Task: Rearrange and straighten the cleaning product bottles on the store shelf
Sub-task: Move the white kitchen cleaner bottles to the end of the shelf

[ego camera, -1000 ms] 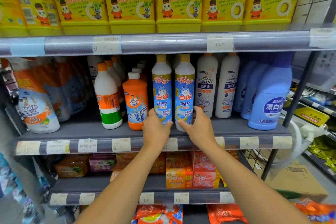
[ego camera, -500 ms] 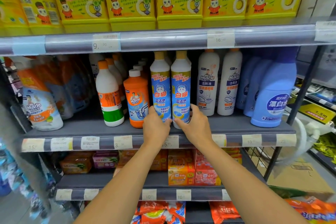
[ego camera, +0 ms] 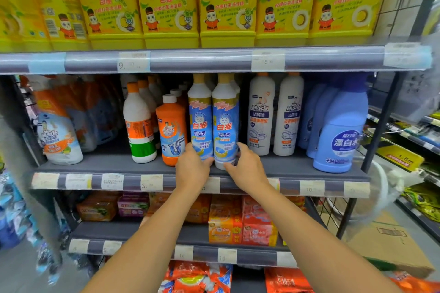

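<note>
Plastic, smooth, likely slick and top-heavy when full: gripping low at the base is looking sensible.

Head view: left hand (ego camera: pixel 192 169) is curling its fingers (ego camera: pixel 190 150) round the left blue-label bottle (ego camera: pixel 200 121), and right hand (ego camera: pixel 250 169) is gripping the right blue-label bottle (ego camera: pixel 225 126). Both bottles are white-shouldered, yellow-capped and upright, touching each other near the front edge of the shelf (ego camera: pixel 297 166).

One view only, head-worn, wide-angle. The grey metal store shelf (ego camera: pixel 107 162) is being faced squarely from close range, slightly downward. Its middle tier is being centred; the tier of yellow plastic detergent jugs (ego camera: pixel 166 7) is being cropped at the top edge.
</note>
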Available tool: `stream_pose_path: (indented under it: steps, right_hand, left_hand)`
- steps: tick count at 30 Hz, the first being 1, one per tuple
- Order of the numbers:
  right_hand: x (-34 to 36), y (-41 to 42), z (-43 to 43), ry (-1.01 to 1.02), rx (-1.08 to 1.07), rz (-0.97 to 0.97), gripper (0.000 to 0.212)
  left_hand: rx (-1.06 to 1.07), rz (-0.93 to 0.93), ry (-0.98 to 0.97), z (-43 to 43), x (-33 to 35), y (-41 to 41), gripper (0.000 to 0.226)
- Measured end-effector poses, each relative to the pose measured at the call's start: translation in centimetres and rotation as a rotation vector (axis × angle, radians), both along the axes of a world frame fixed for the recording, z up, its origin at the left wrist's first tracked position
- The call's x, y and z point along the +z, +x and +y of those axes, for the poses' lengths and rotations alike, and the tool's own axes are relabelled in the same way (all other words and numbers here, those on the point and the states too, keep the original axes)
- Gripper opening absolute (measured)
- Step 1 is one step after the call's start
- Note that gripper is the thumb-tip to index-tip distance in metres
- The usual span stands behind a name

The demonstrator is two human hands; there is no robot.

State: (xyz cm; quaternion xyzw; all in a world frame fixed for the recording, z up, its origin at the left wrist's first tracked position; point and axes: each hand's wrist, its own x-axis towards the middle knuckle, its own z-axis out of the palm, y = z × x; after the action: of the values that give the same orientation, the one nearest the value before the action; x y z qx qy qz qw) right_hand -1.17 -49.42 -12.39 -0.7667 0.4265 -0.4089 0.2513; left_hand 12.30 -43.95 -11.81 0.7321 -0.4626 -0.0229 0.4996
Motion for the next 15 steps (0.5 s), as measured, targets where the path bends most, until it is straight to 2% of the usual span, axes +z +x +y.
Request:
stream_pose_path:
  steps: [2, 6, 10, 12, 15]
  right_hand:
    - [-0.1, -1.7, 0.0, 0.015, -0.018, 0.022, 0.066]
    - [0.4, -6.2, -0.5, -0.011, -0.103, 0.001, 0.060]
    - [1.4, -9.7, -1.9, 0.002, -0.250, -0.070, 0.059]
    - [1.7, -10.6, -2.9, 0.009, -0.293, -0.093, 0.059]
    - [2.1, -11.2, -4.4, 0.052, -0.299, -0.106, 0.064]
  left_hand:
    - [0.049, -0.029, -0.020, 0.8, 0.1, -0.7, 0.048]
    - [0.142, -0.199, -0.087, 2.6, 0.6, -3.8, 0.051]
    - [-0.104, -0.324, -0.112, 2.8, 1.5, -8.4, 0.035]
    - [-0.237, -0.301, -0.047, 1.6, 1.9, -10.0, 0.038]
    - [-0.306, -0.205, 0.047, -0.6, 2.3, -11.3, 0.050]
